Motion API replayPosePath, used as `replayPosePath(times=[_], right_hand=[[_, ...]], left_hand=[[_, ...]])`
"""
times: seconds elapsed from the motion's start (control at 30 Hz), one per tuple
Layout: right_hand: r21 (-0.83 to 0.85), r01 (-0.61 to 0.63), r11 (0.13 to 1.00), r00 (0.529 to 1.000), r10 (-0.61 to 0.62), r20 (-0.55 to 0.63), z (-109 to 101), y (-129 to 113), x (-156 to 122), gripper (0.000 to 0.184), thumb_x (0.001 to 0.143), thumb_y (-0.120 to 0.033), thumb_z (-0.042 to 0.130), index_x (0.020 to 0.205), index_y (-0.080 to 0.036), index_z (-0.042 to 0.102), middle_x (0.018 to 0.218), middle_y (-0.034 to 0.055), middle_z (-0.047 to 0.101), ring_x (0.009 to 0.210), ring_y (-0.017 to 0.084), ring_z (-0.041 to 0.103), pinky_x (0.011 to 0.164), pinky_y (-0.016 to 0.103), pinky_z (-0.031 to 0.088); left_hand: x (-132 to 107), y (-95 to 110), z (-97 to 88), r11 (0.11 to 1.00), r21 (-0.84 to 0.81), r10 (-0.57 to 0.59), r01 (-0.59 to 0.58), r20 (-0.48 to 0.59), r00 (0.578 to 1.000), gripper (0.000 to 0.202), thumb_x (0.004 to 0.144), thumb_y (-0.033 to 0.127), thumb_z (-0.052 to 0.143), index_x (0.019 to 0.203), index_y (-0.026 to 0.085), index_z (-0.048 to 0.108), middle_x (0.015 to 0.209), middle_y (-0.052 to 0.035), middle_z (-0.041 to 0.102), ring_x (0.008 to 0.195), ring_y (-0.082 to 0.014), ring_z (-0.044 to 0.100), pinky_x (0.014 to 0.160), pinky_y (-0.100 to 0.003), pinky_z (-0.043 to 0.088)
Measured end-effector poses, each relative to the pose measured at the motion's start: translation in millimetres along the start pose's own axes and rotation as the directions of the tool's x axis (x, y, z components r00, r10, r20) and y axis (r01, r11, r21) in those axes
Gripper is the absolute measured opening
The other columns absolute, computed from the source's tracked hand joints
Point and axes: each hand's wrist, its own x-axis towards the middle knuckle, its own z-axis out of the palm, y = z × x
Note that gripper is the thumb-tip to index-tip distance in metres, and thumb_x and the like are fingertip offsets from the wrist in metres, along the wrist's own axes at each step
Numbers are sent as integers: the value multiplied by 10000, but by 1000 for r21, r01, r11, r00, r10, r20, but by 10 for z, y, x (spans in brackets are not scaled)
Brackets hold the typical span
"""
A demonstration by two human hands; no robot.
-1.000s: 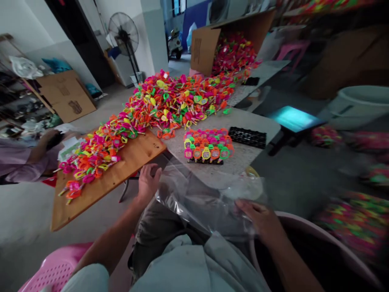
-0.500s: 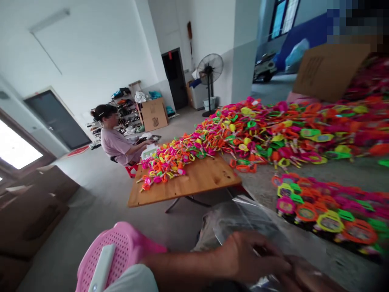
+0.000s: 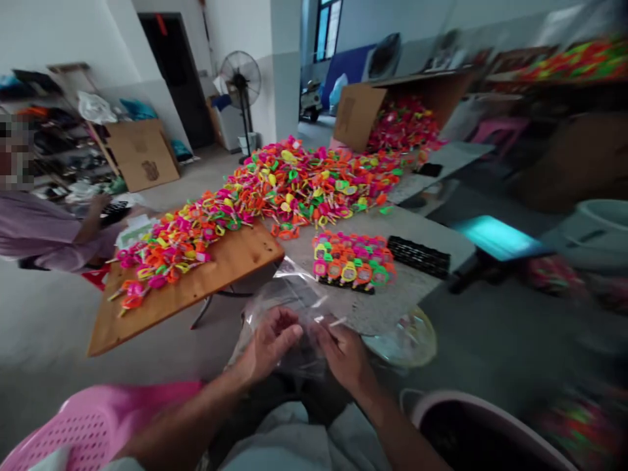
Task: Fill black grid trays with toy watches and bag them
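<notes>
A clear plastic bag (image 3: 299, 294) hangs crumpled over my lap, at the near edge of the grey table. My left hand (image 3: 272, 343) has its fingers curled at the bag's left side, thumb pointing right. On the other side my right hand (image 3: 343, 356) pinches the bag's edge between thumb and fingers. Beyond the bag, colourful toy watches (image 3: 348, 265) stand in close rows on a black rack. A large loose heap of similar bright toy watches (image 3: 294, 183) spreads behind them, running left onto the wooden table (image 3: 235, 268).
A black rack (image 3: 419, 256) lies right of the rows. A pink stool (image 3: 83, 425) is at lower left, a bucket (image 3: 471, 405) at lower right. A lit screen (image 3: 500, 237) stands right. A person (image 3: 49, 229) sits at left. A tipped carton (image 3: 360, 118) spills watches behind.
The view has swung right, bringing the black rack, screen and bucket into sight. My hands, close together before, are now a little apart at the bag.
</notes>
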Motion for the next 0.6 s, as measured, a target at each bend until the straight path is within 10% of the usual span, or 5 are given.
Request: replayPosePath(times=[0.2, 0.43, 0.6], right_hand=[[222, -80, 972, 988, 107, -115, 110, -79, -25, 564, 1027, -585, 346, 635, -222, 527, 597, 2, 554, 574, 145, 495, 548, 263, 385], [40, -13, 999, 999, 15, -32, 109, 133, -65, 501, 1014, -500, 417, 608, -216, 495, 606, -4, 549, 598, 138, 489, 596, 263, 354], [-88, -278, 957, 940, 252, -231, -36, 685, -4, 458, 933, -473, 470, 552, -218, 492, 523, -15, 494, 552, 140, 459, 549, 263, 305]], left_hand=[[49, -119, 300, 974, 216, 67, -68, 13, 998, 493, 736, 449, 847, 1118, 196, 663, 917, -41, 679, 821, -173, 614, 723, -275, 498], [228, -203, 144, 957, -261, -149, 126, -73, 986, 296, 833, 465, 753, 805, 182, 672, 745, 7, 645, 648, -109, 580, 617, -221, 480], [88, -83, -84, 787, -572, -234, 230, 68, 970, 300, 756, 366, 857, 839, 174, 643, 807, 0, 645, 750, -117, 621, 729, -242, 527]])
